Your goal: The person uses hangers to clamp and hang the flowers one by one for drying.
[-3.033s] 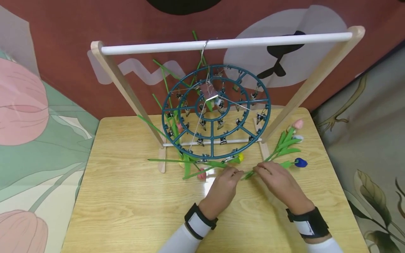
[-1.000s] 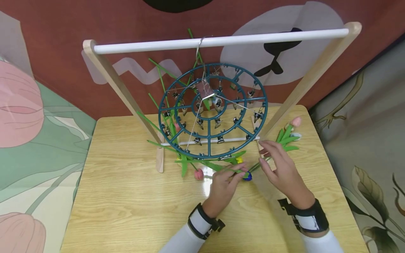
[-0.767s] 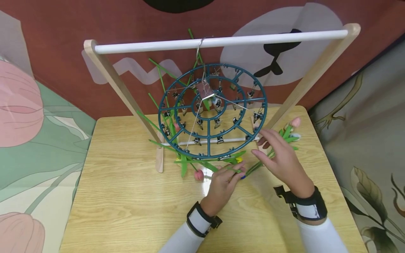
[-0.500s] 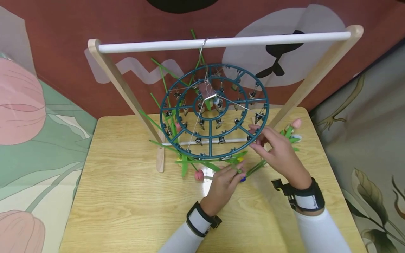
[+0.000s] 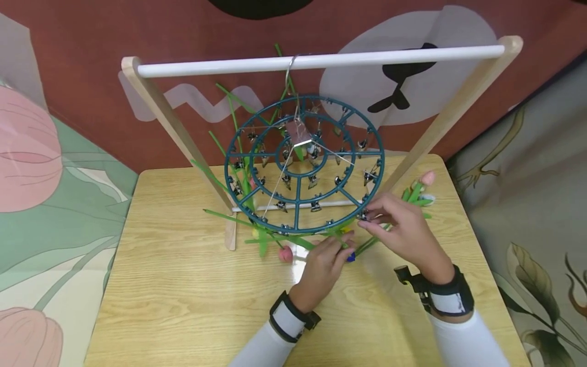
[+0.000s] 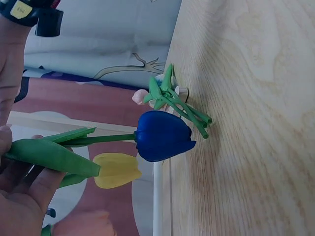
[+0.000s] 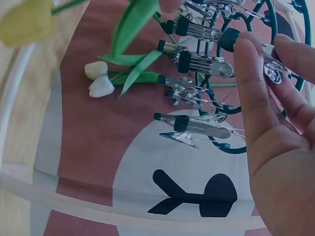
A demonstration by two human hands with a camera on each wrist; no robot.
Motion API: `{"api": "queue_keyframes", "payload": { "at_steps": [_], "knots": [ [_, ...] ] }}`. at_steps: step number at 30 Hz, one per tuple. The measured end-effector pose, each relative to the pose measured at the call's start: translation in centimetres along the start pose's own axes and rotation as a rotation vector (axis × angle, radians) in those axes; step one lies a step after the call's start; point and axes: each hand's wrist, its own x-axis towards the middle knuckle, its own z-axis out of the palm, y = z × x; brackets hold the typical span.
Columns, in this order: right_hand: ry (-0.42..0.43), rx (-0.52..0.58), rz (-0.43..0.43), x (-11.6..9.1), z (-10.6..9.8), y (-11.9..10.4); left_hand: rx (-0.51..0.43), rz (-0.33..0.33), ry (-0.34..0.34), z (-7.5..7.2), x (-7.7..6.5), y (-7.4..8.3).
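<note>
My hands were apart from each other over the table [image 5: 192, 306]. My left hand [image 5: 323, 267] held the blue tulip [image 6: 165, 136] by its stem and leaves, with the bloom pointing down toward the tabletop, right of the middle and well in from the near edge. My right hand [image 5: 405, 234] pinched a metal clip [image 5: 363, 215] at the near right of the round green hanger [image 5: 297, 189]; I couldn't tell whether the clip's mouth was parted. The hanger hung by its hook from the white bar [image 5: 330, 60] of a wooden stand, which stood toward the table's far edge. A yellow tulip [image 6: 117, 170] was just behind the blue one, and a pink tulip [image 5: 285, 254] was left of my left hand, below the hanger's near rim. A white flower [image 7: 100, 79] hung among the other clips. Near the table's far right corner lay a small bunch of tulips [image 5: 415, 192], its stems pointing back toward my left hand.
</note>
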Motion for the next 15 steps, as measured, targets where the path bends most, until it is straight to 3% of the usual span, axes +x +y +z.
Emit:
{"api": "queue_keyframes", "payload": {
  "at_steps": [3, 15],
  "knots": [
    [-0.055, 0.008, -0.04, 0.2, -1.0, 1.0, 0.018, -0.037, 0.058, 1.4, 0.7, 0.0],
    [0.013, 0.066, -0.182, -0.9, 0.4, 1.0, -0.066, -0.173, 0.045, 0.5, 0.5, 0.1]
  ]
}}
